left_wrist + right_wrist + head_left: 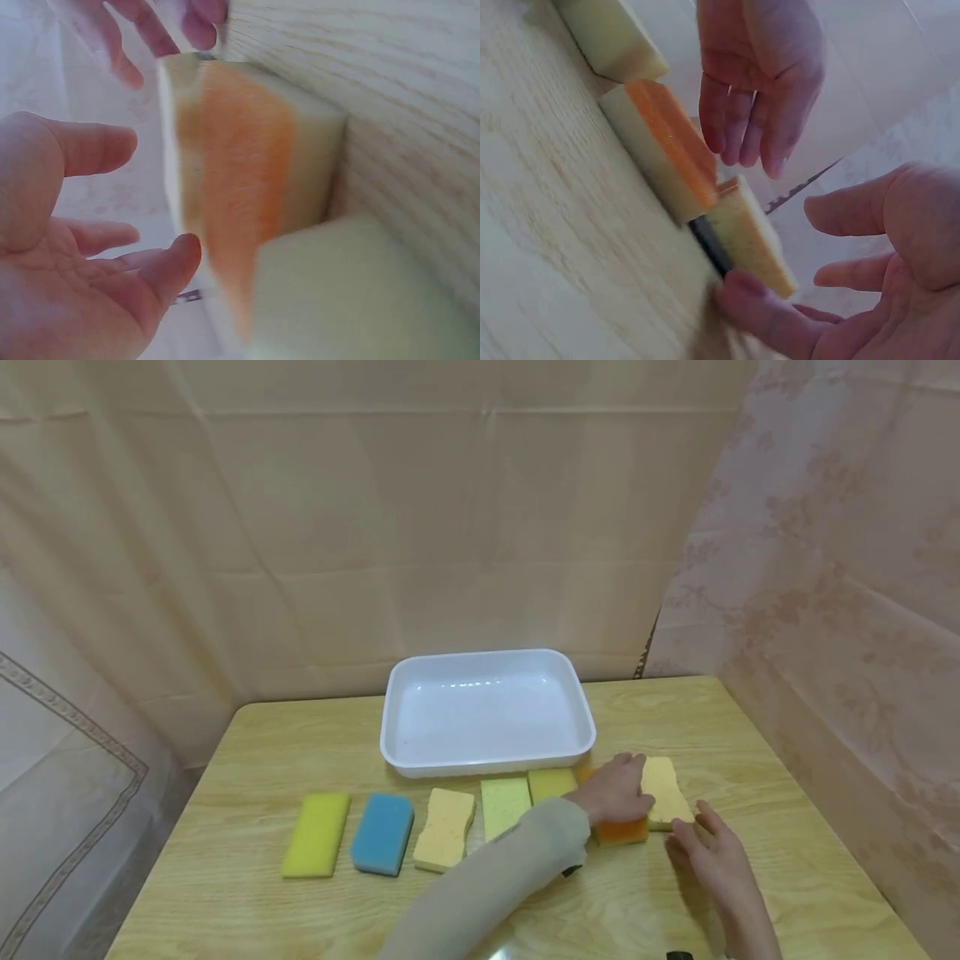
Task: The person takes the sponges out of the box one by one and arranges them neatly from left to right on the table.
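Note:
My left hand [613, 791] reaches across to the right, above an orange-topped sponge [624, 833] that it partly hides. Its fingertips come close to the left edge of a cream wavy-edged sponge [663, 795]. At that sponge's lower right corner is my right hand [718, 860], fingers spread and fingertips right at the edge. In the left wrist view, the left fingers [171, 274] are extended beside the orange-topped sponge with nothing between them. The right wrist view shows the right hand's fingers [772, 311] loosely extended, beside the cream sponge's end.
Leftward in a row lie a yellow sponge [317, 835], a blue one [382, 833], another cream wavy one [444, 829], a pale green one [504, 803] and a darker yellow one [551, 783]. A white tray [487, 768] stands behind them on the wooden table [247, 893].

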The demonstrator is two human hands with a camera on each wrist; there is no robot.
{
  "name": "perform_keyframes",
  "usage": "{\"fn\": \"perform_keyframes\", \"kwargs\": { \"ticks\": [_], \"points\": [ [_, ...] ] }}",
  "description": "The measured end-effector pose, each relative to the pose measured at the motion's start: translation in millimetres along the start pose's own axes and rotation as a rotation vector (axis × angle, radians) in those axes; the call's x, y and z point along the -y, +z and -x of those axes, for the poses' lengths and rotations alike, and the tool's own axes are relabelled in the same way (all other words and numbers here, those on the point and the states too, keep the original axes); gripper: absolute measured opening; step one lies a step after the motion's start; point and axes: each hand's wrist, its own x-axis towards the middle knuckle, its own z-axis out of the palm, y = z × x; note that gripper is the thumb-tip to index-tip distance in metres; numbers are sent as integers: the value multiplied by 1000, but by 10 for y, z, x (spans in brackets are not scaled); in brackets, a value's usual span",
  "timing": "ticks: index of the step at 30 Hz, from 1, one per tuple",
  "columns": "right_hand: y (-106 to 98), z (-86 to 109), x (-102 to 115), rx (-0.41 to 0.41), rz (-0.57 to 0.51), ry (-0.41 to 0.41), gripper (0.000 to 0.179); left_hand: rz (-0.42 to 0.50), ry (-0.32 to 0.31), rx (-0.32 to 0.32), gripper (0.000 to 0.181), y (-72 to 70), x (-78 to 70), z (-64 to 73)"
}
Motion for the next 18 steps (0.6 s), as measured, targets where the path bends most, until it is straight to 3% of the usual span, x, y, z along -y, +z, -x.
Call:
{"fn": "perform_keyframes", "kwargs": {
  "ticks": [4,9,14,18],
  "points": [
    [-26,102,41,-45,218,-154,77,-43,86,-107,62,-127,29,142],
    [12,167,150,-113,344,-449,55,-163,191,-241,57,-353,104,383],
    [115,159,264,-138,418,-722,39,-194,264,-387,52,-579,266,806],
    [187,129,373,-180,487,-833,40,-222,270,-515,48,-692,505,1210]
  ]
}}
